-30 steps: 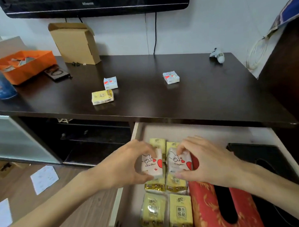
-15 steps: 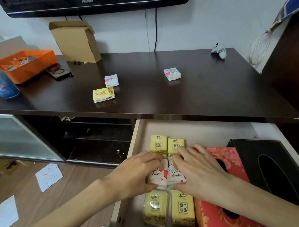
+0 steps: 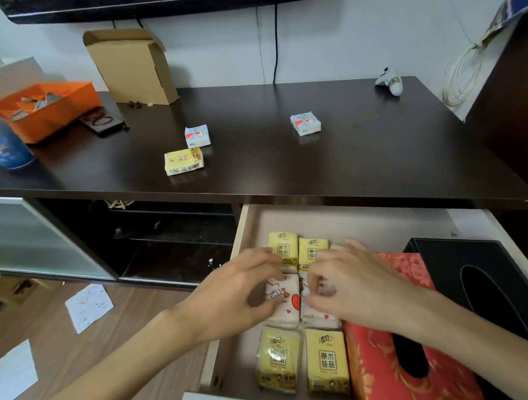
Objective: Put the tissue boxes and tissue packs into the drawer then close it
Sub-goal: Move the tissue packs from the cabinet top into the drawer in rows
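The drawer (image 3: 241,231) stands pulled out under the dark tabletop (image 3: 375,152). In it lie several yellow tissue packs (image 3: 325,360), a red tissue box (image 3: 382,364) and a black tissue box (image 3: 487,280). My left hand (image 3: 230,295) pinches a white heart-print tissue pack (image 3: 285,301) lying in the drawer's middle row. My right hand (image 3: 351,286) grips a second white pack (image 3: 317,315) beside it and covers most of it. On the tabletop remain a yellow pack (image 3: 184,161) and two white packs (image 3: 197,135) (image 3: 305,124).
At the back of the tabletop stand a cardboard box (image 3: 133,66), an orange tray (image 3: 47,109), a blue can (image 3: 3,144) and a white controller (image 3: 390,81). A TV (image 3: 157,2) hangs above. Papers (image 3: 89,307) lie on the wooden floor at left.
Both hands have lowered the two white packs from above the drawer down onto its middle row, between the yellow packs. The view has tilted slightly downward.
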`<action>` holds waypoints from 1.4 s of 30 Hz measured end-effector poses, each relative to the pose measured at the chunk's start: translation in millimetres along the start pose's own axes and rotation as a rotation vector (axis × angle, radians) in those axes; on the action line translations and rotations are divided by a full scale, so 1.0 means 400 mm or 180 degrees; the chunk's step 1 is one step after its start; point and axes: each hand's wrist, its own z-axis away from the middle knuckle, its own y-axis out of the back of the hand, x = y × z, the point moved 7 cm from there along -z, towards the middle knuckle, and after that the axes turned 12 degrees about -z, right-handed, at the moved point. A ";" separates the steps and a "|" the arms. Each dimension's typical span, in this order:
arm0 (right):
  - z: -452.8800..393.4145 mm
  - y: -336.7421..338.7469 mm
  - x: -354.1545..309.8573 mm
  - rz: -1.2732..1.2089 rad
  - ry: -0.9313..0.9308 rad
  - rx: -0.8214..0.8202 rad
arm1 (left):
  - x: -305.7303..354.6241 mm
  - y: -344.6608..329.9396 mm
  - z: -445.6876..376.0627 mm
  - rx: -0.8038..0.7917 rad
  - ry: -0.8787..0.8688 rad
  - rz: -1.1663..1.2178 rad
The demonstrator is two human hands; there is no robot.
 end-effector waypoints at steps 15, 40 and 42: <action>-0.476 0.355 0.234 -0.1154 -0.0344 0.1548 | -0.398 0.276 -0.306 0.0624 0.1410 0.0037; -0.385 0.295 0.268 -0.0151 0.0077 0.1229 | -0.339 0.145 -0.431 -0.0032 0.0935 -0.0980; -0.366 0.297 0.262 -0.0259 0.0163 0.1160 | -0.319 0.140 -0.420 -0.0042 0.0849 -0.0964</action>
